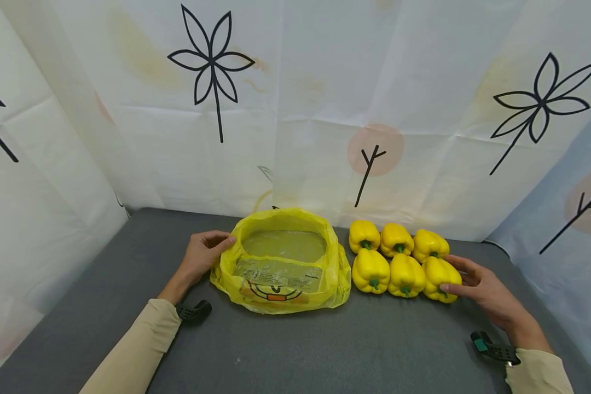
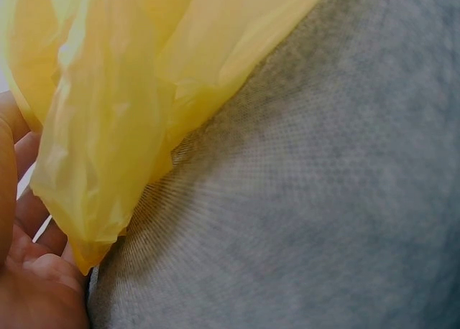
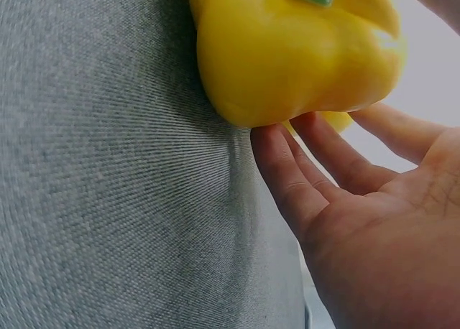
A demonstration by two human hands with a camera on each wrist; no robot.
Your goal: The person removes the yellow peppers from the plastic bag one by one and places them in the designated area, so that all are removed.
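Observation:
A yellow plastic bag (image 1: 332,284) stands with its mouth open on the dark table, a dark and orange print on its front. At its left rim, my left hand (image 1: 202,257) pinches the film, thumb on the near side; other fingers are partly hidden behind the bag (image 2: 108,128) in the left wrist view. Several yellow bell peppers with green stems sit in two rows right of the bag. My right hand (image 1: 490,295) holds the front-right bell pepper (image 1: 439,278) between thumb and fingers. The right wrist view shows fingertips against that pepper's side (image 3: 287,70), above the cloth.
The back-row peppers (image 1: 396,239) stand close behind the front ones, near the patterned white curtain (image 1: 315,164) at the table's far edge. A grey cloth-like surface (image 1: 325,350) covers the table. Black bands (image 1: 194,312) are on both wrists.

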